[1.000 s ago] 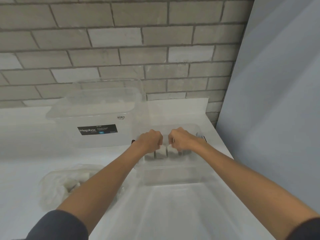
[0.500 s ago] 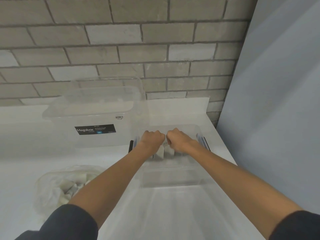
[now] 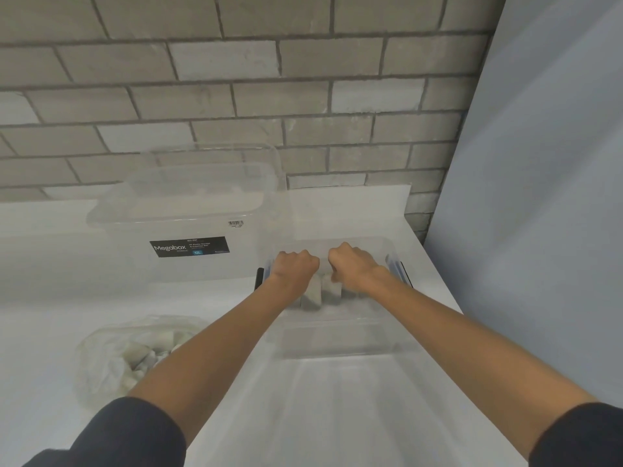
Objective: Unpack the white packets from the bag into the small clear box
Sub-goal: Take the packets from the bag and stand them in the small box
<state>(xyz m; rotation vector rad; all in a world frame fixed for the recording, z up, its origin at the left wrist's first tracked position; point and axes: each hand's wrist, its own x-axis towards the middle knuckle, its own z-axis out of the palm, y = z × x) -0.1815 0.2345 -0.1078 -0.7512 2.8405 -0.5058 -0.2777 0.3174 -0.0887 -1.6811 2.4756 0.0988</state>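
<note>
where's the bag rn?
Head view, lower left: the bag lies on the white table, just left of the left forearm and in front of the Megabox bin, packets still inside.

Just one head-worn wide-angle view, looking forward and down over both forearms, close to the white table (image 3: pixel 50 315), facing the brick wall (image 3: pixel 236 79).

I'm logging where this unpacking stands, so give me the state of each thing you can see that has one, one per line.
Small clear plastic box: open, white packets standing inside.
White packets: upright in the box, under both hands.
Left hand: fist closed on packets.
Right hand: fist closed on packets.
Crumpled clear plastic bag: lying on the table, packets left inside.
Large clear Megabox bin: lid on.
</note>
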